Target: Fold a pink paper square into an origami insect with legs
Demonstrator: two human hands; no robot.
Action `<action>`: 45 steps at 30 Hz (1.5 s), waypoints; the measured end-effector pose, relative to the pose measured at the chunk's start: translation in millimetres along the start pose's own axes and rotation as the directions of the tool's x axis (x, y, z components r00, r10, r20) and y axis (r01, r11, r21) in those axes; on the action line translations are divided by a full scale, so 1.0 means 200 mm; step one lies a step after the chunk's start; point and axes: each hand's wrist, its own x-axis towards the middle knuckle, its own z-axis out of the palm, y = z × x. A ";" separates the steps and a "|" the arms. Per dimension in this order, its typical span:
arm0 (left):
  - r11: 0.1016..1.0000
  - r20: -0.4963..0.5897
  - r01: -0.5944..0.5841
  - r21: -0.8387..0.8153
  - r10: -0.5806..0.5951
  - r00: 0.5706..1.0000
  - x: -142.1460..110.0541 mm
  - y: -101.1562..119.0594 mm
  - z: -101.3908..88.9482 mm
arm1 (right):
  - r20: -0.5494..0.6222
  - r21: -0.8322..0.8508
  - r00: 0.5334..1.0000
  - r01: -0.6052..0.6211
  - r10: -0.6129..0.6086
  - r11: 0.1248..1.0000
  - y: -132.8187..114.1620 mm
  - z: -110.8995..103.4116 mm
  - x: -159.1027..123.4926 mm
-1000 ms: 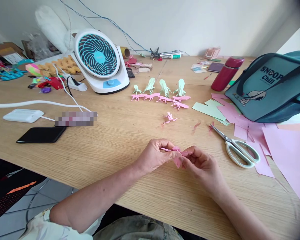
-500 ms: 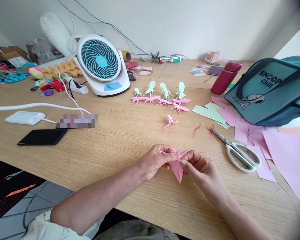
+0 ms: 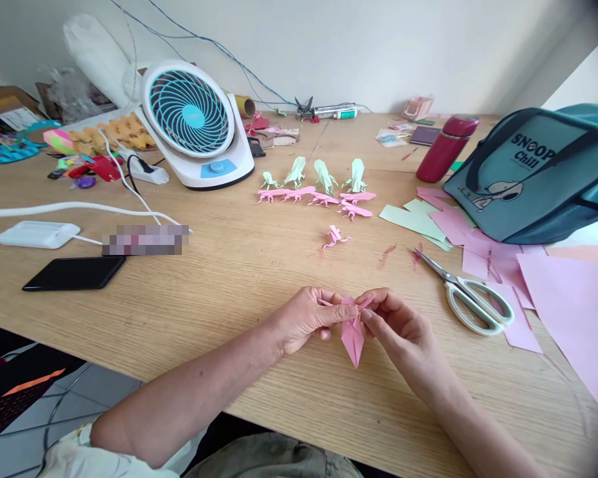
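A folded piece of pink paper (image 3: 353,338) is held above the near part of the wooden table (image 3: 219,292), its wide point hanging toward me. My left hand (image 3: 315,317) pinches its upper middle between thumb and fingers. With thumb and index finger, my right hand (image 3: 395,322) grips a narrow pink strip on its right side. Beyond my hands stands a small pink origami figure (image 3: 335,237). Farther back are several pink origami insects (image 3: 313,196) in a row, with several pale green origami figures (image 3: 325,175) behind them.
Scissors (image 3: 471,299) lie open to the right, beside pink paper sheets (image 3: 578,312) and green strips (image 3: 413,221). A red flask (image 3: 446,149) and a teal bag (image 3: 523,176) stand behind. At left are a fan (image 3: 189,119), a black phone (image 3: 74,273) and a white cable (image 3: 70,211).
My right thumb and fingers have shifted slightly up along the right strip of the pink paper, showing more of its lower point. The whole view has moved a little.
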 end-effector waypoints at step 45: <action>0.909 -0.071 -0.348 0.229 0.372 0.925 -0.01 -0.04 0.02 | 0.076 -0.320 0.978 -0.162 0.196 0.933 0.04 0.02 -0.01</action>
